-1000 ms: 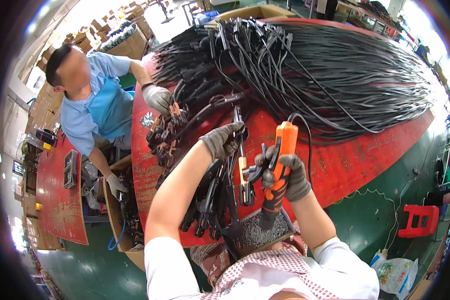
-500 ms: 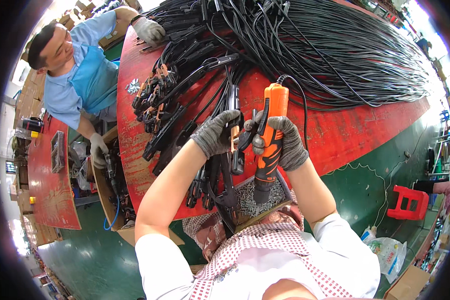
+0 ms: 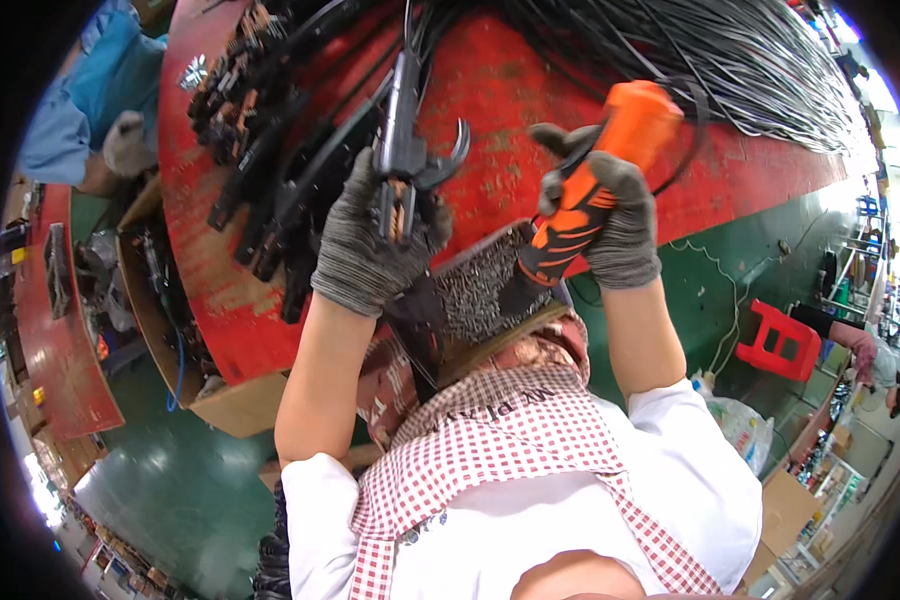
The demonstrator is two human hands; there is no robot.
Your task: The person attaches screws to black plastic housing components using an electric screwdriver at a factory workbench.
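My gloved left hand [image 3: 355, 255] is closed around a black electrode holder [image 3: 400, 120]. Its copper-coloured jaw points toward me, and its curved lever sticks out to the right. My gloved right hand [image 3: 622, 225] grips an orange and black power screwdriver [image 3: 642, 125], slightly blurred, with its upper end leaning right. The tool's dark nose points down at the right side of an open tray [image 3: 505, 345] full of small silver screws [image 3: 475, 305]; whether it touches them I cannot tell. The tray sits against the table edge, in front of my checked apron.
Many black holders with copper jaws [image 3: 260, 130] lie heaped on the red table [image 3: 490, 170], left. Bundled black cables [image 3: 710, 60] cover its far right. A co-worker's gloved hand [image 3: 128, 145] is at far left, near a cardboard box [image 3: 240, 405]. A red stool [image 3: 778, 342] stands at right.
The view has shifted. My left hand has turned the electrode holder, so its jaw and lever now show. The screwdriver has tilted, its upper end going right. The co-worker's hand has left the tool in the box.
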